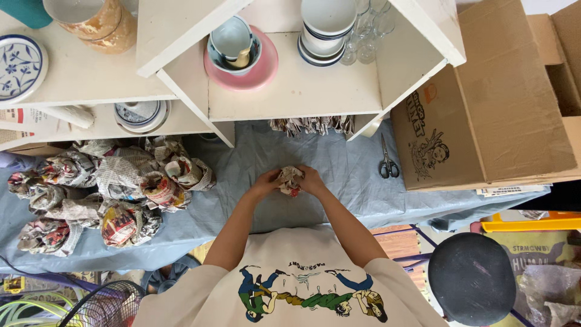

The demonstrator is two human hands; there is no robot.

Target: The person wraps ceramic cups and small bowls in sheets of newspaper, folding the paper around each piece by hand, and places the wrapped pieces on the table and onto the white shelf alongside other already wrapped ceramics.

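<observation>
Your left hand (264, 181) and right hand (311, 179) meet over the middle of the tabletop (339, 169), which is draped in a pale blue cloth. Between them you hold a small bundle (291, 179) wrapped in newspaper; the fingers of both hands are clamped around it, left on its left side, right on its right. The bundle sits just above the cloth, at the near edge of the white shelf (290, 91).

To your left lies a pile of wrapped bundles (109, 194), well apart from your hands. To your right, scissors (388, 163) lie shut on the cloth, beside a cardboard box (496, 103) lying tilted at the tabletop's right end.

On the shelf ahead, a pink plate (263, 69) carries nested bowls (233, 39); to its right stands a stack of white bowls (327, 27) next to clear glasses (363, 36). Further left sit a blue-patterned plate (18, 66) and a brown pot (97, 21). A strip of folded newspaper (311, 124) shows under the shelf's edge. A dark round stool (472, 278) stands at your lower right.
</observation>
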